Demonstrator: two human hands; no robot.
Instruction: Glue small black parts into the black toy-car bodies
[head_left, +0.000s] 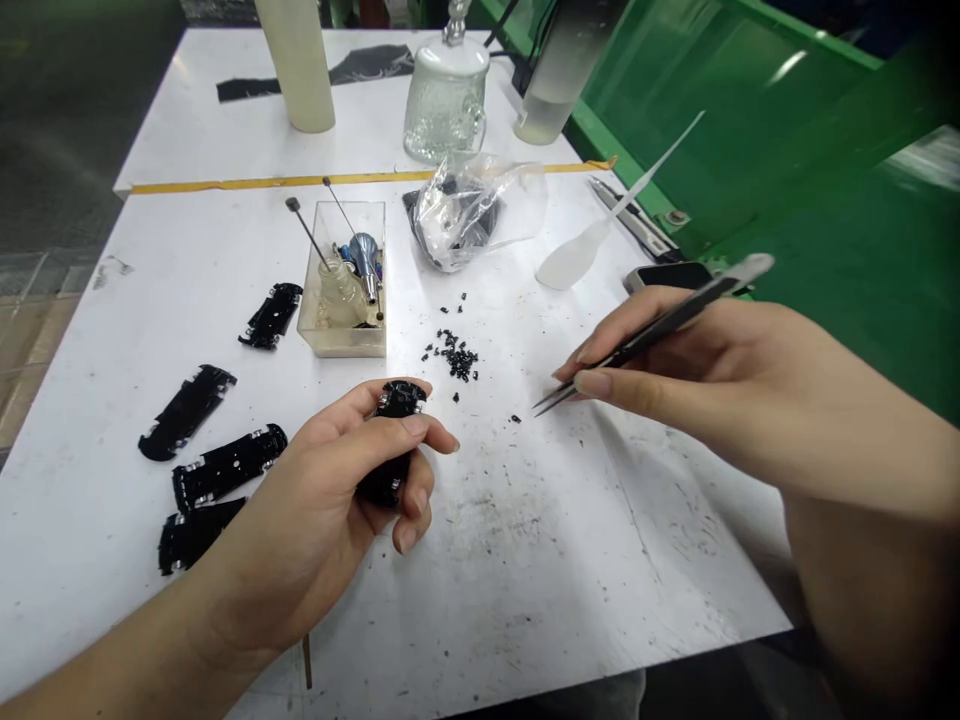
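My left hand (337,480) is closed around a small black plate with metal clips (401,398), its thumb lying across the middle and hiding part of it. Tweezers (660,322) are pinched in my right hand (697,370), tips pointing down to the left, slightly apart. Just left of those tips, a single tiny black part (515,419) rests on the table. Farther back lies a loose pile of tiny black parts (459,358). Several similar black plates (229,466) are spread out on the left, one partly covered by my left forearm.
A clear plastic box (345,342) holds a small bottle and tools. Behind the pile sit a clear plastic bag (457,215) and a white dropper-like piece (574,258). A glass jar (446,100) and a tall bottle (300,70) stand beyond the yellow strip (300,184). A green wall (712,150) borders the right.
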